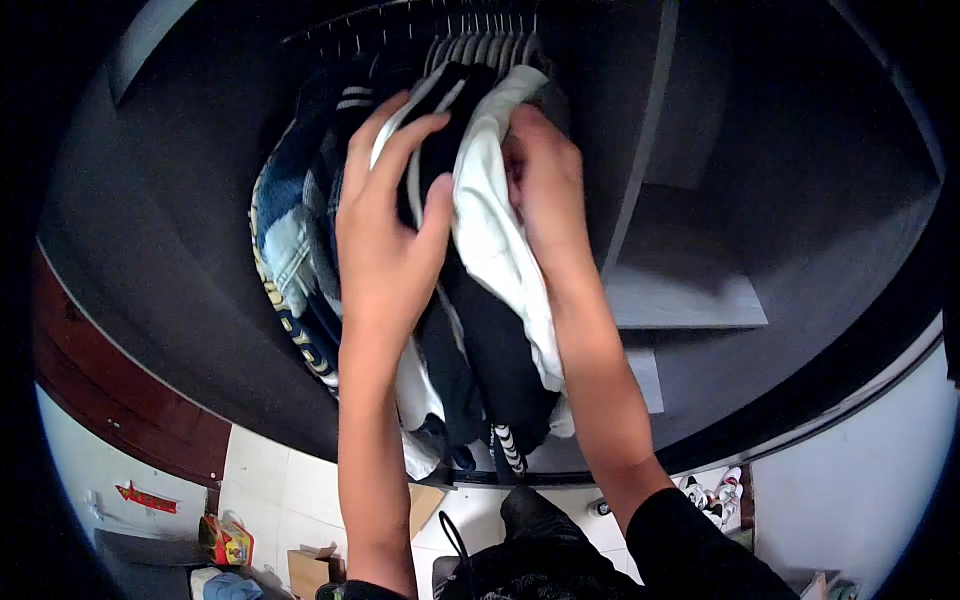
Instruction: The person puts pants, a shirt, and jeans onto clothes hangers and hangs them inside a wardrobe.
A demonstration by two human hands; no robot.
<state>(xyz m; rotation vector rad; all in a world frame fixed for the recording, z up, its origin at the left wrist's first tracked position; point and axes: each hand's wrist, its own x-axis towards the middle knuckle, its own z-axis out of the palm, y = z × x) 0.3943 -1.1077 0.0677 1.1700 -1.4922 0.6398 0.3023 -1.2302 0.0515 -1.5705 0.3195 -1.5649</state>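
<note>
A blue-and-white denim garment (290, 248) hangs left of the left hand (388, 222), whose fingers are spread loosely. Between both hands hang a black cloth garment (437, 152) and a white cloth garment (490, 215); the right hand (547, 182) curls at the latter's right side, whether grasping I cannot tell.

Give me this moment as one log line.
left hand: spread over dark clothes; right hand: at white garment, grip unclear; hangers: above clothes; shelf: at right
</note>
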